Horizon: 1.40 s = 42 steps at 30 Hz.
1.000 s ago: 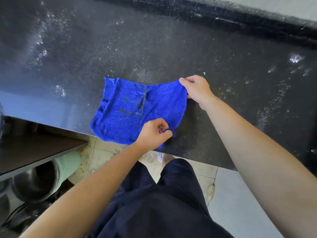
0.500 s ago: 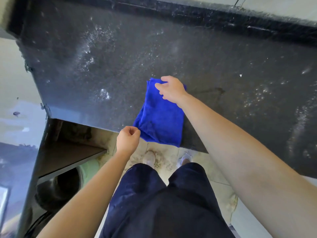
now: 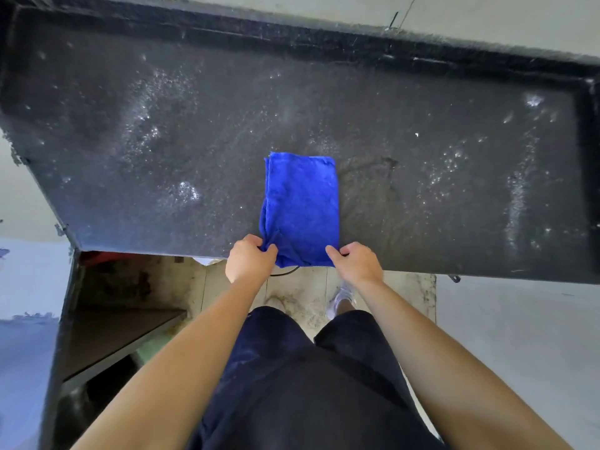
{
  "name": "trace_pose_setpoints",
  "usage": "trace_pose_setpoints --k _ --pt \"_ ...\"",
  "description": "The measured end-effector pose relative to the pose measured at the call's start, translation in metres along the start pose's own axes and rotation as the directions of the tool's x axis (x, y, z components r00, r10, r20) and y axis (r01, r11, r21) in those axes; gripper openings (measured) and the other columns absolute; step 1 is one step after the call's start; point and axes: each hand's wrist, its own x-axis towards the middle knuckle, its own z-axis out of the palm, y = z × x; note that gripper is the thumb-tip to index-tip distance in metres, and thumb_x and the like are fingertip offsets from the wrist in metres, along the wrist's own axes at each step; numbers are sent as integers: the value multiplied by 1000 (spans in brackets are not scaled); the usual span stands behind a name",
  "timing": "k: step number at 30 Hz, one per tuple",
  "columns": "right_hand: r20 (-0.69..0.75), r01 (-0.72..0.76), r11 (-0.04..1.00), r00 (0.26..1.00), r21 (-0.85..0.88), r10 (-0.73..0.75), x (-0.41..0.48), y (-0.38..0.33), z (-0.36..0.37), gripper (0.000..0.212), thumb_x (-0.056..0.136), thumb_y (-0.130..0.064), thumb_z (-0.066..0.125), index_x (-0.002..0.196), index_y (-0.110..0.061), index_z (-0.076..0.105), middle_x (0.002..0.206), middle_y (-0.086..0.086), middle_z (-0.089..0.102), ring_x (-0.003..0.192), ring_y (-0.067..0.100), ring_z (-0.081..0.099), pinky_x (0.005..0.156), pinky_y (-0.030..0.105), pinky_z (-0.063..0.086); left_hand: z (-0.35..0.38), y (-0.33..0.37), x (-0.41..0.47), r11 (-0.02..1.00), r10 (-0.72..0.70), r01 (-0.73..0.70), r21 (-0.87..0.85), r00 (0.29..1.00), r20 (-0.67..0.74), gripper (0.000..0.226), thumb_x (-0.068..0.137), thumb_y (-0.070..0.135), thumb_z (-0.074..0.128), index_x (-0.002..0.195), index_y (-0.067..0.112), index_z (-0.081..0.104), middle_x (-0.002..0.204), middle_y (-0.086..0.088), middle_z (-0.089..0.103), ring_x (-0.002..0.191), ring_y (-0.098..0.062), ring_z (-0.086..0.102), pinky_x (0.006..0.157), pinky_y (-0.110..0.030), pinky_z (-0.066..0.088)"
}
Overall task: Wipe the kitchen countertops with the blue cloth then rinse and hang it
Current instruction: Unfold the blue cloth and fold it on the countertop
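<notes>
The blue cloth (image 3: 302,206) lies folded into a narrow rectangle on the black speckled countertop (image 3: 194,141), its near end hanging slightly over the front edge. My left hand (image 3: 248,259) pinches the cloth's near left corner. My right hand (image 3: 357,263) pinches the near right corner. Both hands sit at the counter's front edge. Wet streaks and shiny droplets show across the counter, with a damp patch just right of the cloth.
A raised black lip (image 3: 324,40) runs along the back of the counter against the pale wall. Under the counter at left is a dark shelf (image 3: 123,332). My legs and shoes stand on the stained tile floor (image 3: 302,293).
The cloth went from spread open to folded in half lengthwise. My right hand came from the far edge to the near right corner; my left hand took the near left corner.
</notes>
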Motion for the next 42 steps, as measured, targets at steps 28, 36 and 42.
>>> trace_pose_setpoints --k 28,36,42 --pt "141 -135 435 990 890 20 1 -59 -98 21 99 -30 62 102 -10 61 87 9 69 72 16 62 57 22 45 -58 52 4 399 -51 169 -901 986 162 33 97 23 63 123 7 52 109 -15 64 93 -26 72 75 -34 61" --pt "46 81 929 994 362 -104 30 -46 -73 29 88 -20 52 60 -16 45 63 4 41 66 22 39 61 31 31 -21 30 10 922 388 -388 23 922 -3 49 97 30 58 144 18 48 147 -2 48 131 -23 48 105 -41 42" --pt "46 99 980 993 172 -108 35 -31 -44 14 87 -32 70 92 -20 66 86 -3 70 84 21 64 68 30 47 13 15 4 694 443 -525 494 851 281 64 102 40 46 158 23 21 168 -6 2 154 -26 2 118 -45 25"
